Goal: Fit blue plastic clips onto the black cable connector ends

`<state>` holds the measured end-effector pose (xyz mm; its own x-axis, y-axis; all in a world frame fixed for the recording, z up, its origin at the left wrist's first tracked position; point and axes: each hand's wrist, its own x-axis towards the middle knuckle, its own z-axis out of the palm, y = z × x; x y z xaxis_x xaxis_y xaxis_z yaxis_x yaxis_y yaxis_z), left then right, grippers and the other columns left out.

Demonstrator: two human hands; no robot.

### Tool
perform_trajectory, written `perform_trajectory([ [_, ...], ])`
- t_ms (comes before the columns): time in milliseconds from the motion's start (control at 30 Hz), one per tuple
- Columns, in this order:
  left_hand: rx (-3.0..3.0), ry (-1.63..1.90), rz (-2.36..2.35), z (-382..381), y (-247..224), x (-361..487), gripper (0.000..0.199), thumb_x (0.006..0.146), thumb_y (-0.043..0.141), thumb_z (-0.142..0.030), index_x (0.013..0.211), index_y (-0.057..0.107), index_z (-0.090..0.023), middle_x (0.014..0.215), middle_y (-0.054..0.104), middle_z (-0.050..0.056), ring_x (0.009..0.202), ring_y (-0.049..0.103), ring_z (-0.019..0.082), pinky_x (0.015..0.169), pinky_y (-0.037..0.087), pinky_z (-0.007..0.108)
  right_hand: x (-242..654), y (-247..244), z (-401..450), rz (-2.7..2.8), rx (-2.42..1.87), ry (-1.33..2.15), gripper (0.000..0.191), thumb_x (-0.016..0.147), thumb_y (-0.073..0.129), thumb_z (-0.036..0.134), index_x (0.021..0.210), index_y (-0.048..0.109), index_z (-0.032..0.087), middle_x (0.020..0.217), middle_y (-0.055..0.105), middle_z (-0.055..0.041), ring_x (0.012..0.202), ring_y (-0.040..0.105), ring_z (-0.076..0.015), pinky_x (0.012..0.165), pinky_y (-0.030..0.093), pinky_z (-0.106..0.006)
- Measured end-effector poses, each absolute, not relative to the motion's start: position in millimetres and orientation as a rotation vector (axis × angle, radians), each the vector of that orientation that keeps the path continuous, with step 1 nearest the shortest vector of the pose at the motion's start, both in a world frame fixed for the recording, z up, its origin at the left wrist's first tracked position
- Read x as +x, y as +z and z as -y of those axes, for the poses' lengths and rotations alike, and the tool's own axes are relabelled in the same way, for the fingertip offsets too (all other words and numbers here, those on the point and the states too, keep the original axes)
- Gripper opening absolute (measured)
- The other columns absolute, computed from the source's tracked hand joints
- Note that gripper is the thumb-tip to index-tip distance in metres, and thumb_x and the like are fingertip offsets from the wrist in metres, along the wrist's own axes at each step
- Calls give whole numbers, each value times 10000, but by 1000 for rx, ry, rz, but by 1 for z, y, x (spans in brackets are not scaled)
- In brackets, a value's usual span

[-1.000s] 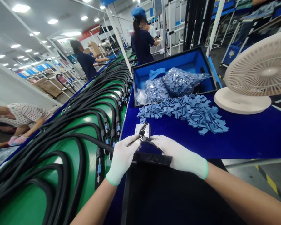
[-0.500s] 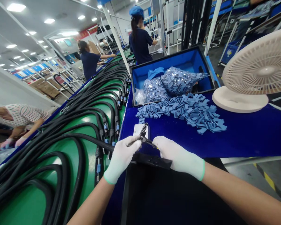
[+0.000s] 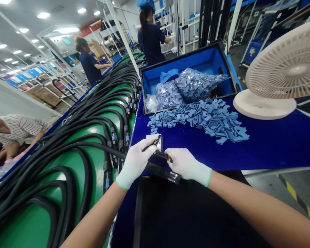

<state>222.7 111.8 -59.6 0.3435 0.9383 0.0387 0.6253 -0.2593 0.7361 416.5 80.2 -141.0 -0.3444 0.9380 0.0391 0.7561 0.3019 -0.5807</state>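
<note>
Hands [image 3: 135, 160] [image 3: 184, 163] angle inward, left pinching a ridged cable end [image 3: 157, 140], right gripping a black tool [image 3: 163, 155].

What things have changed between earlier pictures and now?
The right hand has shifted slightly left, toward the left hand, and the yellow on its dark tool shows more clearly. Nothing was visibly let go. The left hand keeps its ribbed part; the blue pieces and fan stay put.
</note>
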Motion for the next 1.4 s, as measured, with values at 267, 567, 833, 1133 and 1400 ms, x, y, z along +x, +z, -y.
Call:
perform_trajectory([
  [267, 1795, 747, -1339, -118, -66, 230, 387, 964, 570, -330, 1299, 711, -194, 1297, 722, 55, 1201, 661, 272, 1083, 490, 384, 452, -132, -73, 2294, -1547, 503, 284, 939, 488, 92, 1170, 643, 153, 1074, 705, -147, 1008, 648, -270, 939, 438, -384],
  [567, 1844, 740, -1260, -100, -62, 223, 401, 956, 594, -274, 1346, 680, -244, 1320, 707, 32, 1220, 648, 250, 1107, 452, 358, 437, -131, -37, 1386, -1192, 1513, 638, 797, 780, 325, 1377, 561, 175, 1050, 714, -101, 836, 699, -249, 775, 579, -423],
  [833, 2058, 376, -1052, -93, -60, 225, 314, 946, 603, -246, 1211, 761, -306, 1105, 708, 44, 1069, 642, 264, 980, 485, 369, 420, -124, -43, 948, -957, 1659, 522, 682, 800, 142, 1176, 632, 177, 1033, 720, -62, 906, 715, -230, 862, 583, -407],
  [1133, 2291, 459, -853, -85, -90, 217, 306, 1008, 543, -295, 1242, 736, -259, 1060, 646, 100, 973, 612, 251, 886, 484, 395, 425, -118, -49, 1055, -917, 1804, 552, 634, 786, 80, 1132, 569, 180, 945, 719, -40, 781, 729, -223, 772, 599, -399],
  [1400, 1715, 478, -1171, -98, -95, 228, 1122, 636, 836, -143, 1611, 296, -271, 1010, 660, 3, 809, 622, 180, 769, 502, 311, 426, -125, -51, 1106, -958, 1655, 381, 605, 764, 38, 927, 623, 185, 820, 711, 1, 766, 689, -200, 737, 571, -356],
])
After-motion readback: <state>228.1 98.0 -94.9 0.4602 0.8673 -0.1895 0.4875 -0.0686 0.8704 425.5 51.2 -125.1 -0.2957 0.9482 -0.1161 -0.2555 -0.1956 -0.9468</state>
